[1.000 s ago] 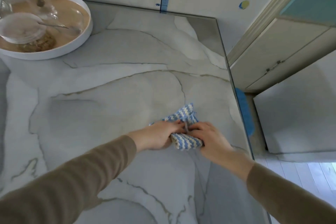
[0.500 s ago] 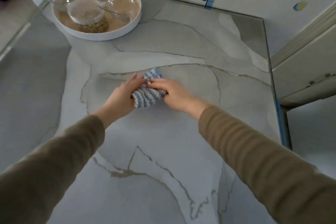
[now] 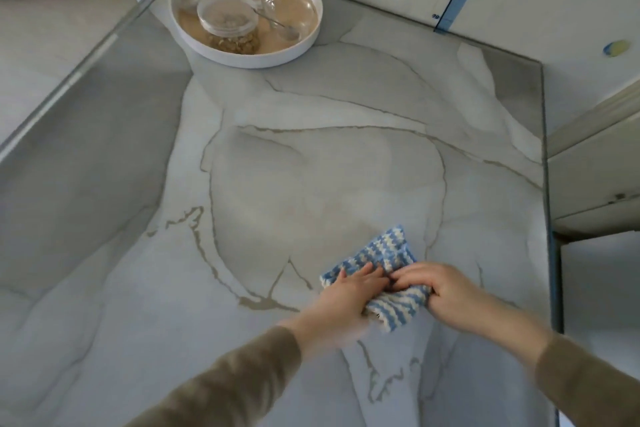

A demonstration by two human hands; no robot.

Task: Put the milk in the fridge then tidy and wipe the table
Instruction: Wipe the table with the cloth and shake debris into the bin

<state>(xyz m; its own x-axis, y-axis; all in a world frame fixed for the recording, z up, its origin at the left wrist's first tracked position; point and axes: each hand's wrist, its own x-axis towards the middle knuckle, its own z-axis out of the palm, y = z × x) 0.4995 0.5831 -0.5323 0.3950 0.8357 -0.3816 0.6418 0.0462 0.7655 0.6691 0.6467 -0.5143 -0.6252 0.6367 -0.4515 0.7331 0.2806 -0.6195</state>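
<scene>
A blue-and-white striped cloth (image 3: 384, 253) lies bunched on the marble table (image 3: 277, 184), toward its right side. My left hand (image 3: 346, 298) presses flat on the cloth's left part. My right hand (image 3: 440, 291) grips its right edge, fingers curled into the fabric. Both sleeves are brown. No milk is in view.
A round white tray (image 3: 304, 45) stands at the table's far left corner, holding a lidded glass jar (image 3: 230, 24), glasses and spoons. The table's right edge (image 3: 549, 218) borders cream cabinets. A wall runs behind the table, floor to the left.
Both hands have slid the cloth from the table's middle back toward me and to the right. The head camera has shifted, so the tray sits further right in view.
</scene>
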